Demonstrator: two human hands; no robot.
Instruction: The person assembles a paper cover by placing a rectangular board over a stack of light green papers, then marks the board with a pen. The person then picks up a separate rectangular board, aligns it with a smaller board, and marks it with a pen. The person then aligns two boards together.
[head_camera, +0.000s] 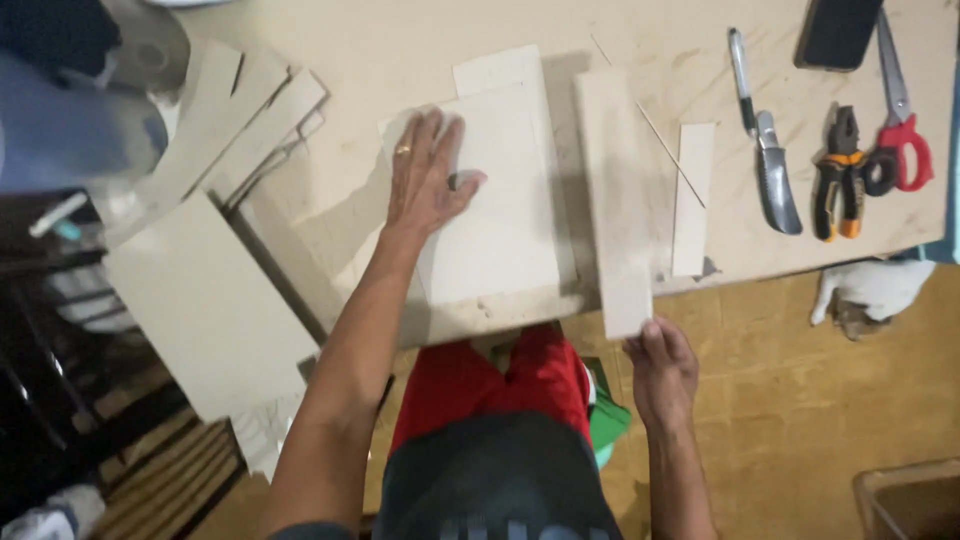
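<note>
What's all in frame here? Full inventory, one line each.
Flat off-white board: one, table centre, under left hand.
Long off-white board strip: one, right of it, end overhanging the table edge.
Short narrow off-white strip: one, further right.
Thin pale stick: one, lying diagonally across the strips.
Silver utility knife: one, right side.
Orange-handled black pliers: one, beside knife.
Red-handled scissors: one, far right.
Black phone: one, top right.
Loose off-white boards: several, left.
Left hand: flat on board.
Right hand: fingers at strip's overhanging end.
</note>
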